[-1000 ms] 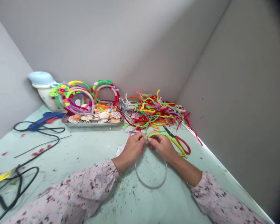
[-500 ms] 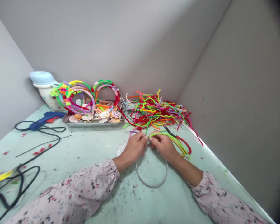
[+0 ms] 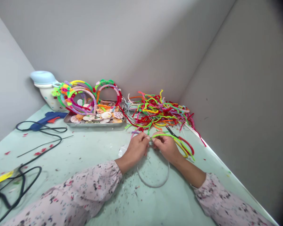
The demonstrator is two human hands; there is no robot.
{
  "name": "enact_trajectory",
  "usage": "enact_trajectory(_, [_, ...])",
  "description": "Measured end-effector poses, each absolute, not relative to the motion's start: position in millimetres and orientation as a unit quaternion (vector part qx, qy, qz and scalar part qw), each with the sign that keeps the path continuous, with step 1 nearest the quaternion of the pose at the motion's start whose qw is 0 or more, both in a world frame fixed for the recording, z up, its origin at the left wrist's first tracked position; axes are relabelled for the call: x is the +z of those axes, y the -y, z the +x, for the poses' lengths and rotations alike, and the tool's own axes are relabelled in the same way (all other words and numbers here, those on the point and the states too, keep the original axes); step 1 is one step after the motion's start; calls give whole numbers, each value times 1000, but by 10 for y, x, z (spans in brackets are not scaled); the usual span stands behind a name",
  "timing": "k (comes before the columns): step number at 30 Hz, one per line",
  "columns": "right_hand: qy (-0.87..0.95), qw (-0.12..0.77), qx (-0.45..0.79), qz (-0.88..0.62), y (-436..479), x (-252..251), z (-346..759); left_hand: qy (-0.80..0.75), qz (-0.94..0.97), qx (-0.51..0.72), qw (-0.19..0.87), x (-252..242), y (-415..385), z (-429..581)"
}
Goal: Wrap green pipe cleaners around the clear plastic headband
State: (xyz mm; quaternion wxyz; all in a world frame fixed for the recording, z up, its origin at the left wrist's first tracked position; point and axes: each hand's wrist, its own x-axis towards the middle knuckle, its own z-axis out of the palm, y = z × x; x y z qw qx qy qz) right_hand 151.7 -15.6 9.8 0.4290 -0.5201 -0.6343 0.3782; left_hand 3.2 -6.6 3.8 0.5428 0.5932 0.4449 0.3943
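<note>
My left hand (image 3: 137, 147) is closed, thumb and fingers pinching the top of a thin grey hoop (image 3: 153, 186) whose lower loop hangs toward me. Close beside it, my right hand (image 3: 167, 147) pinches a bright green pipe cleaner (image 3: 182, 143) against the hoop, its free length trailing off to the right over that hand. The fingertips hide where the green strand meets the hoop. Red-handled scissors (image 3: 188, 144) and a yellow pipe cleaner (image 3: 180, 148) lie just right of my right hand. Behind my left fingers shows part of a purple strand.
Farther back spreads a tangled pile of coloured pipe cleaners (image 3: 155, 111). A metal tray (image 3: 96, 125) of seashells stands left of it, with several wrapped hoops (image 3: 85, 110). A blue glue gun (image 3: 46, 120), black cord (image 3: 58, 142) and white pot with blue lid (image 3: 43, 78) are at left.
Almost nothing differs. The view has shifted slightly; both hands keep the same pinch on the hoop and green pipe cleaner.
</note>
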Motion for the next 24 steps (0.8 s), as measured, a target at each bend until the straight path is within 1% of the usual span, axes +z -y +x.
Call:
enact_trajectory(11, [637, 439, 367, -516, 168, 100, 1512, -444, 597, 392, 541, 33, 56, 37])
enact_trajectory(17, [637, 417, 413, -500, 135, 73, 1532, -442, 590, 389, 553, 22, 43, 29])
enact_trajectory(24, [636, 405, 441, -486, 142, 112, 1532, -445, 586, 388, 555, 36, 37, 24])
